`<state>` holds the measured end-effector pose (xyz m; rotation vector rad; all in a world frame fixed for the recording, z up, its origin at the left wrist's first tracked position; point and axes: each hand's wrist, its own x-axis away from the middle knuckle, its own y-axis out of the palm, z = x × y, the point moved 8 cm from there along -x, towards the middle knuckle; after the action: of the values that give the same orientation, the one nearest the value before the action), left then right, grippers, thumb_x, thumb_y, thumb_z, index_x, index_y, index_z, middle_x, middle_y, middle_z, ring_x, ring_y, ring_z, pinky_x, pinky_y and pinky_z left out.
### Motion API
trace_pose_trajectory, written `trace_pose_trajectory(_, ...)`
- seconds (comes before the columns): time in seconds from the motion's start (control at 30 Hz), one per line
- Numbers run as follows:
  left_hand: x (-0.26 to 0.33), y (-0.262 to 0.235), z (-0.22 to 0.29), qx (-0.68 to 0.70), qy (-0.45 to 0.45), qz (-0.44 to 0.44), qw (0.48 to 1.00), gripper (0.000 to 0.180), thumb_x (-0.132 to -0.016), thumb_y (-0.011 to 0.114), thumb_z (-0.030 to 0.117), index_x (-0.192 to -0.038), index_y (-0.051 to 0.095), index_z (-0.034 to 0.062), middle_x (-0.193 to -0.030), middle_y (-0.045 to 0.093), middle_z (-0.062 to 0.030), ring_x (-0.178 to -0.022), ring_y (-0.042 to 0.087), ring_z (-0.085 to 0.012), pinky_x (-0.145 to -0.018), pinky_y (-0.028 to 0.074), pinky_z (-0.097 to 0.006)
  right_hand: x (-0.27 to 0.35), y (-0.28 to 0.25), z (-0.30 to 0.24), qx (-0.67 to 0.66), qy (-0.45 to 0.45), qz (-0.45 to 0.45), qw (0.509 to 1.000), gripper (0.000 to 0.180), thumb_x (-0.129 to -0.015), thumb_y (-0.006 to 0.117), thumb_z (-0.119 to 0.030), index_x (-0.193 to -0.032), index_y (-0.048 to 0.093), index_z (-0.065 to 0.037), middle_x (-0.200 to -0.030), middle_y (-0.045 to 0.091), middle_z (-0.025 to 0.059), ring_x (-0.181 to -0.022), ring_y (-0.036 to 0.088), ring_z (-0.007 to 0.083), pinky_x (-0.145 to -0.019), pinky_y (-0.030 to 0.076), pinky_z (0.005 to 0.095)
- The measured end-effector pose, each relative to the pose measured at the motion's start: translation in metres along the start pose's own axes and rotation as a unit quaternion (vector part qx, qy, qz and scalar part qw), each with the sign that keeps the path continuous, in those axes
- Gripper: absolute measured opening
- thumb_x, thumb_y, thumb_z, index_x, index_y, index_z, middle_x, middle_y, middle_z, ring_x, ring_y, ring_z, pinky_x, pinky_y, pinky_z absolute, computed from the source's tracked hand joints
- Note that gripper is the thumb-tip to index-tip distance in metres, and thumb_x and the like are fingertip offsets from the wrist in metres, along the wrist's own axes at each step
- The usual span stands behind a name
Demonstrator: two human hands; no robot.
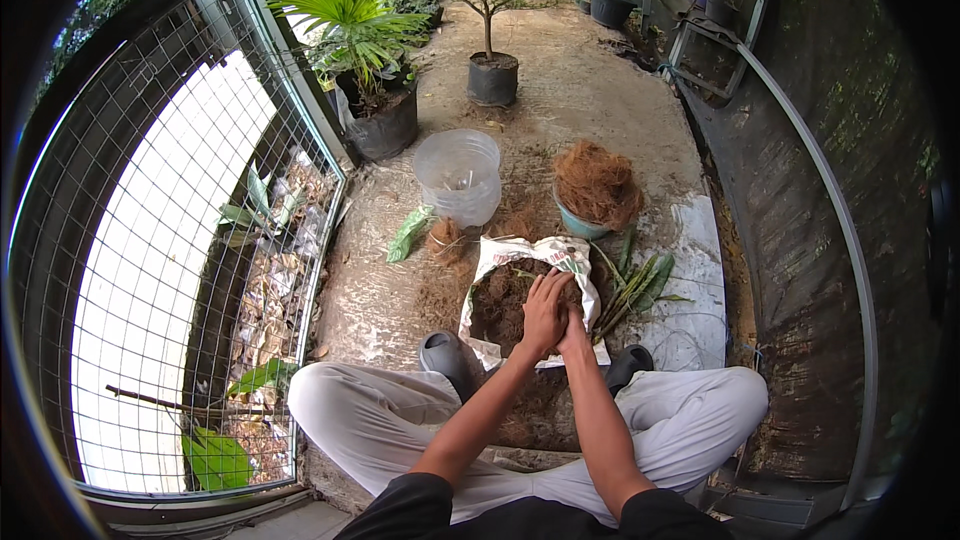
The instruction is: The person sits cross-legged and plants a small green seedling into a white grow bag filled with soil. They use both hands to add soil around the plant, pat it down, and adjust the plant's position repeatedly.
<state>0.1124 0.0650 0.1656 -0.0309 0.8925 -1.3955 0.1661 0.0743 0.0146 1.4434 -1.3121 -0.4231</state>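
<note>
A white sack (487, 258) with its rim rolled down stands between my feet, filled with dark brown soil (495, 312). Over the right part of the soil, my left hand (545, 312) lies with its fingers stretched forward. Close against it is my right hand (574, 328), at the soil beside the sack's right wall; its fingers are mostly hidden. Cut green leaves with stems (635, 288) lie just right of the sack. Beyond it, a light blue pot (578, 223) holds a heap of brown coconut fibre (598, 183).
A clear plastic tub (458, 180), a green leaf (408, 234) and a brown fibre clump (446, 240) lie ahead to the left. Farther off stand a small potted tree (492, 80) and a potted fan palm (383, 125). Wire mesh (170, 240) borders the left, dark sheeting (800, 240) the right.
</note>
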Motion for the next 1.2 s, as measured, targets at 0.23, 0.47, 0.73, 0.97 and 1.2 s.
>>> trace_pose_trajectory(0.23, 0.005, -0.003, 0.003, -0.017, 0.008, 0.018, 1.0, 0.053, -0.069, 0.053, 0.0, -0.12, 0.054, 0.011, -0.122, 0.056, -0.009, -0.126, 0.043, -0.0289, -0.107, 0.027, -0.046, 0.002, 0.0, 0.0, 0.011, 0.006, 0.013, 1.0, 0.047, -0.096, 0.04, -0.038, -0.133, 0.04, -0.009, -0.135, 0.044, 0.0098, -0.121, 0.045, 0.0233, -0.101, 0.037, 0.0381)
trace_pose_trajectory(0.47, 0.002, -0.003, 0.008, -0.079, -0.005, -0.001, 0.997, 0.036, -0.087, 0.049, 0.016, -0.123, 0.053, 0.0102, -0.12, 0.057, -0.008, -0.129, 0.039, -0.0292, -0.11, 0.017, -0.048, 0.004, 0.0, -0.004, 0.017, 0.008, 0.031, 0.999, 0.045, -0.096, 0.04, -0.037, -0.131, 0.043, -0.008, -0.133, 0.046, 0.01, -0.119, 0.047, 0.0234, -0.1, 0.038, 0.0379)
trace_pose_trajectory(0.73, -0.002, 0.006, -0.035, 0.009, -0.203, 0.028, 0.979, 0.047, -0.093, 0.045, 0.037, -0.131, 0.044, 0.0098, -0.133, 0.044, -0.0119, -0.132, 0.032, -0.0323, -0.11, 0.009, -0.048, -0.002, 0.036, -0.016, 0.024, -0.007, -0.011, 1.0, 0.032, -0.096, 0.043, -0.028, -0.119, 0.052, -0.008, -0.113, 0.058, 0.0098, -0.104, 0.056, 0.0211, -0.09, 0.046, 0.034)
trace_pose_trajectory(0.97, 0.02, 0.03, -0.091, 0.415, -0.476, -0.06, 0.773, 0.053, -0.091, 0.045, 0.055, -0.105, 0.06, 0.0055, -0.096, 0.059, -0.0056, -0.088, 0.055, -0.0147, -0.078, 0.043, -0.028, 0.01, 0.051, -0.027, 0.458, -0.19, 0.148, 0.856, 0.025, -0.093, 0.042, -0.014, -0.108, 0.06, -0.005, -0.094, 0.061, 0.0072, -0.09, 0.059, 0.0193, -0.076, 0.044, 0.0295)
trace_pose_trajectory(1.2, 0.047, 0.045, -0.084, 0.513, -0.483, 0.031, 0.709, 0.036, -0.09, 0.059, 0.028, -0.111, 0.058, -0.0011, -0.098, 0.062, -0.0078, -0.083, 0.059, -0.0138, -0.07, 0.048, -0.027, 0.036, 0.054, -0.053, 0.628, -0.349, 0.326, 0.615, 0.032, -0.094, 0.043, -0.03, -0.101, 0.053, 0.0, -0.101, 0.055, 0.0199, -0.095, 0.053, 0.0373, -0.081, 0.041, 0.0456)
